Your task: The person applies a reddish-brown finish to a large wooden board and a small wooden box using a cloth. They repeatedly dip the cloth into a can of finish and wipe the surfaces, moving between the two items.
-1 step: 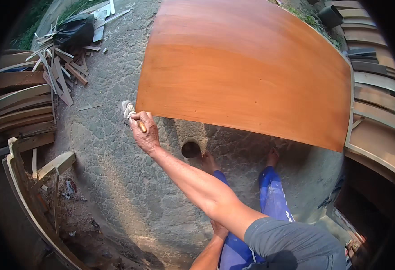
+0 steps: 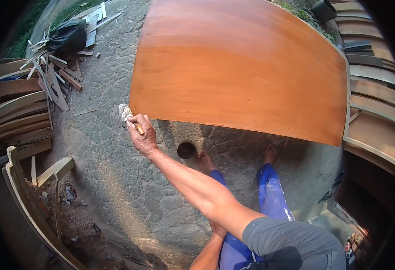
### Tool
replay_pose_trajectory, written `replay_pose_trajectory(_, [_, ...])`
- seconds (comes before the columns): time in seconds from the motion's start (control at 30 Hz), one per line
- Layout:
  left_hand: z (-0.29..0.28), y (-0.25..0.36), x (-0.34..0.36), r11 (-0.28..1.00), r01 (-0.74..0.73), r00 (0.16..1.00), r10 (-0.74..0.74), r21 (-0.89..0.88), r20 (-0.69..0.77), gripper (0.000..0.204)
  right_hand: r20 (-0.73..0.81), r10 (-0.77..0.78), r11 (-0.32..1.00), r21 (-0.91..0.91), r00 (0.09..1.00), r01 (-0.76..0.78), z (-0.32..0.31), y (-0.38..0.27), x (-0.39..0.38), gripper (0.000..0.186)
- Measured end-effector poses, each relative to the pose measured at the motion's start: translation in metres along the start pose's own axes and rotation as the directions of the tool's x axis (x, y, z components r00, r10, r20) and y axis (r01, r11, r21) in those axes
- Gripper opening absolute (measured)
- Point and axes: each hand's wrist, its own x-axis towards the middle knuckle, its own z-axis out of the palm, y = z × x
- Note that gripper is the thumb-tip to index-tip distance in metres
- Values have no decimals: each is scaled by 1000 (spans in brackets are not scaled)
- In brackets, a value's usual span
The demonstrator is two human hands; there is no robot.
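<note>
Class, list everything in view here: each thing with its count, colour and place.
Wood panel: one, orange-brown, centre to upper right
Wooden-handled tool: one, whitish wrapped head, by the panel's near left corner
Round container: one, dark inside, on the ground beside the left foot
Plastic bag: one, black, upper left
Wood scraps: many, brown and pale, upper left
Boards: several, brown, left
Framed panels: several, brown, right
Bucket-like vessel: one, dark, upper right
Ground: grey, cracked
Shirt: one, grey, lower right
Trousers: one pair, blue, lower centre
Feet: two, bare, below the panel
Right hand: one, gripping the tool
Left hand: one, partly hidden, by the trousers
</note>
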Motion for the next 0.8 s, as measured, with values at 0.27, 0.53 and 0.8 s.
replay_pose_trajectory(0.27, [-2, 68, 32, 923, 108, 976, -170, 369, 138, 48, -180, 88, 991, 118, 980, -67, -184, 24, -22, 10])
replay_pose_trajectory(0.53, [44, 117, 45, 735, 93, 947, -273, 671, 167, 31, -425, 50, 999, 16, 904, -48, -457, 33, -76, 6])
replay_pose_trajectory(0.8, [98, 133, 43, 546, -26, 927, -299, 837, 224, 34, -667, 35, 994, -53, 745, -95, -719, 68, -120, 2])
